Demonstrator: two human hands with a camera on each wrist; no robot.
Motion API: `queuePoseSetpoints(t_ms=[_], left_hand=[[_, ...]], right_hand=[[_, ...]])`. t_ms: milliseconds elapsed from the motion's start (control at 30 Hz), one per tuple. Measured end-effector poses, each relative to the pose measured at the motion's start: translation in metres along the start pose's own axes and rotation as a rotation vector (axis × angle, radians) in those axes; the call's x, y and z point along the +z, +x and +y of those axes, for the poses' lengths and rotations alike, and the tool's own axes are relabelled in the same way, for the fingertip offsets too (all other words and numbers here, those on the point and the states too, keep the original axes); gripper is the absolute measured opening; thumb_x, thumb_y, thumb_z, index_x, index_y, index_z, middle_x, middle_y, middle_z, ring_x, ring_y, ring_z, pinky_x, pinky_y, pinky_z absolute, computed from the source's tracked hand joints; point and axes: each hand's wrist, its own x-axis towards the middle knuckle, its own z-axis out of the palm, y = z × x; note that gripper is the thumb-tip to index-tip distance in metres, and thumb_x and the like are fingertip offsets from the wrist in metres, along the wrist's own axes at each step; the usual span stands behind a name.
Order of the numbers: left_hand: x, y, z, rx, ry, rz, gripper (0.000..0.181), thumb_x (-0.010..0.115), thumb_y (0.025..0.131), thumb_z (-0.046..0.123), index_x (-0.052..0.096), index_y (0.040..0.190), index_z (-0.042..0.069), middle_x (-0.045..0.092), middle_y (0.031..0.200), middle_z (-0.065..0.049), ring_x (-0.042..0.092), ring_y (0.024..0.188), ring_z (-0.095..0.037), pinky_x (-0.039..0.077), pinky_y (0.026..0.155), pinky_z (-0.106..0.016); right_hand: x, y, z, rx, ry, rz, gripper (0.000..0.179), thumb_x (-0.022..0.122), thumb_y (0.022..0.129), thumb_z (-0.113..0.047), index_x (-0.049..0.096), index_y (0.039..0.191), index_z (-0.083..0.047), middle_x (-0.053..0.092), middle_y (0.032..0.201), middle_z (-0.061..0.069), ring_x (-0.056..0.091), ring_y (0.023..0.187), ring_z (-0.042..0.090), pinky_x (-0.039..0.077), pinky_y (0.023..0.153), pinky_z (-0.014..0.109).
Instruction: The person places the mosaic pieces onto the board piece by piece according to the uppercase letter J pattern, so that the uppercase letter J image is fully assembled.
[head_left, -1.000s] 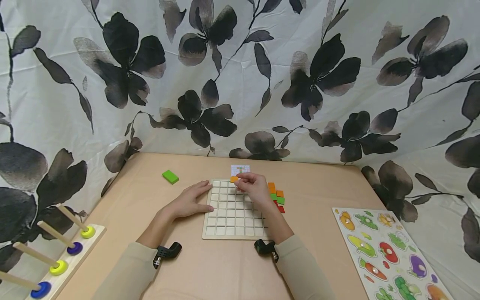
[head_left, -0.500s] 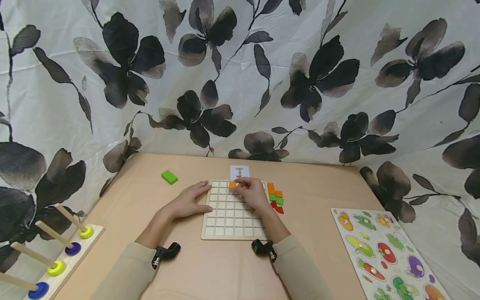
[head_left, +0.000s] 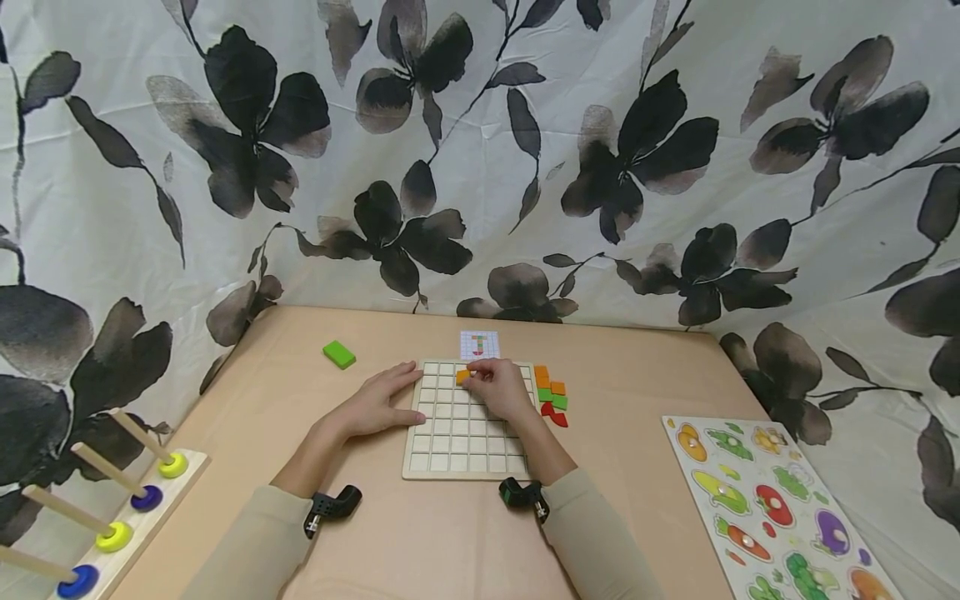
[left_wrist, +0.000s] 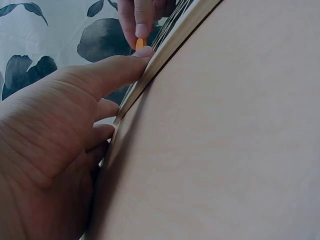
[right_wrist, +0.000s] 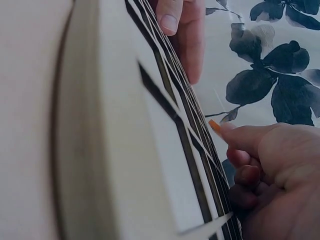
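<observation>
A white gridded board (head_left: 431, 442) with a pale wooden rim lies on the table. My left hand (head_left: 377, 404) rests along its left edge, thumb and fingers extended against the rim. Over the upper rows of the grid, my right hand (head_left: 501, 390) pinches a small orange tile (head_left: 462, 377) between thumb and fingers. That orange tile (right_wrist: 214, 125) tilts up from the board in the right wrist view; whether it touches a cell I cannot tell. Behind the board lies a small card (head_left: 479, 343) printed with a coloured grid pattern.
Orange tiles (head_left: 542, 375), green tiles (head_left: 559, 402) and red pieces (head_left: 559, 420) lie by the board's right edge. A green block (head_left: 340, 354) sits at the back left. A peg stand (head_left: 191, 472) with rings is at left, a vegetable puzzle board (head_left: 678, 429) at right.
My right hand has brought the orange tile from the board's back edge a little toward me, lower over the grid. More of the card shows now. My left hand has stayed in place.
</observation>
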Motion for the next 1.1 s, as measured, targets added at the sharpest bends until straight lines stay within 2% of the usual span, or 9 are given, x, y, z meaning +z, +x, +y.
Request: queuePoseSetpoints(t_ms=[167,433,1100], left_hand=[[0.0003,0.0003,-0.0001,0.002,0.001,0.0,0.089,0.079,0.088,0.049,0.043,0.159,0.009,0.027,0.172,-0.016,0.021,0.159,-0.042,0.018,0.126,-0.065],[0.0003,0.0008,-0.0002,0.003,0.0,0.003,0.088,0.079,0.089,0.047,0.043,0.159,0.009,0.027,0.172,-0.016,0.021,0.159,-0.042,0.018,0.126,-0.065],[0.0003,-0.0003,0.0013,0.005,0.001,-0.003,0.088,0.079,0.089,0.049,0.042,0.16,0.009,0.026,0.172,-0.015,0.021,0.159,-0.042,0.018,0.126,-0.065]], right_hand=[[-0.001,-0.0008,-0.0039,-0.023,-0.044,-0.017,0.023,0.079,0.093,-0.012,0.078,0.113,-0.002,0.067,0.082,0.004,0.055,0.073,0.015,0.044,0.062,0.023],[-0.0002,-0.0008,-0.0054,-0.015,-0.114,-0.029,0.023,0.079,0.093,-0.014,0.078,0.114,-0.003,0.066,0.084,0.003,0.055,0.076,0.015,0.045,0.065,0.023],[0.0007,-0.0018,-0.0057,-0.056,-0.174,-0.044,0.024,0.08,0.092,-0.012,0.078,0.113,-0.002,0.069,0.086,0.004,0.057,0.08,0.016,0.049,0.073,0.027]])
